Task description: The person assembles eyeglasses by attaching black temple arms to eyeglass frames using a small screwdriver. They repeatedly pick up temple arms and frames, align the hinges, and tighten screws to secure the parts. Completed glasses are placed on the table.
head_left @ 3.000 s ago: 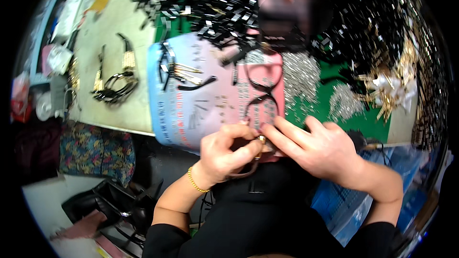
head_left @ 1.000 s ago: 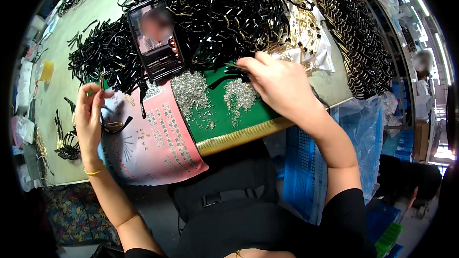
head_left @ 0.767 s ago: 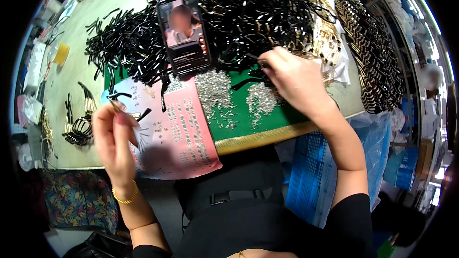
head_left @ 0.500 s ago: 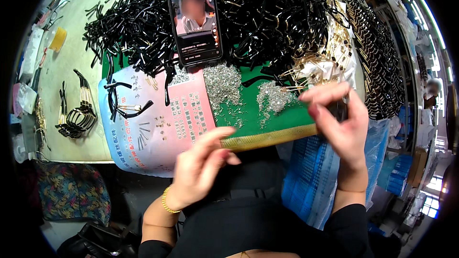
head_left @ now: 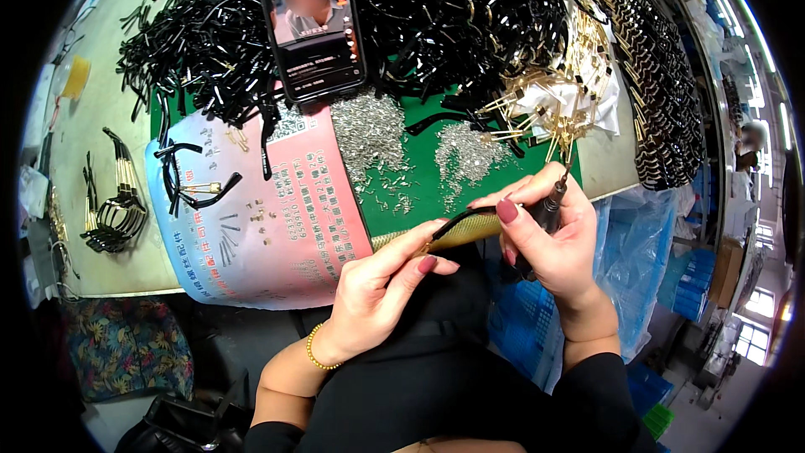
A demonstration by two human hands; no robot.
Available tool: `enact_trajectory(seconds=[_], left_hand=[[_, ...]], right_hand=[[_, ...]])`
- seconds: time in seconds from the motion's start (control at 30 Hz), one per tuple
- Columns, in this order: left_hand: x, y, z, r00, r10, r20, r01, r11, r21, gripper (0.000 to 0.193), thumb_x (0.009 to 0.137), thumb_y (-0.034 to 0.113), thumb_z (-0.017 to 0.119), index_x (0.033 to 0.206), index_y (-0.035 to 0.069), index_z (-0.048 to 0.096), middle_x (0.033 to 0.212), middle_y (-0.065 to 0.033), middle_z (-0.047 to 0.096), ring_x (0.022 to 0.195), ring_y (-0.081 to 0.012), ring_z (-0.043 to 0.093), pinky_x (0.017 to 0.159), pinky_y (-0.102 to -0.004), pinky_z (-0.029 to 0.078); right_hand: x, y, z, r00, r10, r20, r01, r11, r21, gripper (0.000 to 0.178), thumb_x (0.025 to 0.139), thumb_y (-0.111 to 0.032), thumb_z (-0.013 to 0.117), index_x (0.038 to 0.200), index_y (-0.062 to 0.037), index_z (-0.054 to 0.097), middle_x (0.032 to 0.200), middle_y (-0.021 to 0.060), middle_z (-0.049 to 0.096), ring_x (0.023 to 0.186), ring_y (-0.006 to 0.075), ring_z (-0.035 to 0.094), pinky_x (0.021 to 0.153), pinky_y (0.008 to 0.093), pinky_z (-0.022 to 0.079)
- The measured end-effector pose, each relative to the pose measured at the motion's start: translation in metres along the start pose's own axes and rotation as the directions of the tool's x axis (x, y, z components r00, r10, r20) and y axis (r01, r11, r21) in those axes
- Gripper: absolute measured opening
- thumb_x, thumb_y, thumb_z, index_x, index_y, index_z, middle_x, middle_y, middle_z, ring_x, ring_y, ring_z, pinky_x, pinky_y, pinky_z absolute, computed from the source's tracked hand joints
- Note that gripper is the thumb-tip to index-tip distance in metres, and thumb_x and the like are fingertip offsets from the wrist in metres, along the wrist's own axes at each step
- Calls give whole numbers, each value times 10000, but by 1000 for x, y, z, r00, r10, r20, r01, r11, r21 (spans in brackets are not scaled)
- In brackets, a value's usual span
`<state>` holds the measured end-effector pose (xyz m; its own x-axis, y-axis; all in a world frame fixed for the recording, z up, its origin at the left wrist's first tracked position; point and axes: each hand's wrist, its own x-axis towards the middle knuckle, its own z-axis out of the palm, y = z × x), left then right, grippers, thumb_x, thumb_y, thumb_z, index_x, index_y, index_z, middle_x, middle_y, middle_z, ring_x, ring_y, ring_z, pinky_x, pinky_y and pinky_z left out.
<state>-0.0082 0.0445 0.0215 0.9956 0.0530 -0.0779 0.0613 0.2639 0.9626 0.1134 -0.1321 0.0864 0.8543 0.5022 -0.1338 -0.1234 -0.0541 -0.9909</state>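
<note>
Above the table's near edge, my left hand (head_left: 373, 289) pinches one end of a slim black eyeglass temple (head_left: 459, 223). My right hand (head_left: 553, 239) has thumb and fingers on the temple's other end. The same right hand also grips a dark screwdriver-like tool (head_left: 549, 208), its thin tip pointing away from me. Just beyond lie small silver screw-like parts in a larger heap (head_left: 369, 136) and a smaller heap (head_left: 466, 153) on a green mat (head_left: 423, 189). Gold, thin metal eyeglass parts (head_left: 579, 101) are bunched beyond my right hand.
A large pile of black temples (head_left: 453, 17) covers the back. A phone (head_left: 317, 75) stands against it, playing video. Left are a printed pink-blue sheet (head_left: 251, 226), loose temples (head_left: 172, 180) and a bundle of temples (head_left: 122, 210). Rows of temples (head_left: 658, 92) line the right. Blue plastic (head_left: 633, 260) hangs below.
My right hand has moved left and toward me, bringing the tool beside my left hand. A black temple now spans both hands. The whole view has shifted slightly.
</note>
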Motion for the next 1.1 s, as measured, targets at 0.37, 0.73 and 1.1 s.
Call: enact_trajectory(seconds=[0.37,0.73,1.1], left_hand=[[1,15,-15,988,78,132,-133,861,490,302,989,-34,582,1290,-31,617,814,-115,743,733,-216,764,675,-291,568],[8,24,-19,983,-78,167,-47,768,638,96,981,116,665,925,57,614,651,-74,676,594,-269,697,539,-370,528],[7,14,-15,991,14,132,-100,734,672,149,975,141,680,851,74,630,630,-59,669,563,-257,684,504,-368,514]], right_hand=[[-5,4,-10,962,270,48,-270,963,-2,125,965,-83,732,953,-31,619,801,17,660,575,28,564,499,184,442],[8,2,-33,871,68,486,236,810,-537,244,907,-76,688,1143,-50,746,878,124,753,669,241,696,601,331,519],[-2,14,-30,883,185,432,100,823,-558,335,973,-255,669,1239,-52,662,1014,150,734,863,305,722,748,370,553]])
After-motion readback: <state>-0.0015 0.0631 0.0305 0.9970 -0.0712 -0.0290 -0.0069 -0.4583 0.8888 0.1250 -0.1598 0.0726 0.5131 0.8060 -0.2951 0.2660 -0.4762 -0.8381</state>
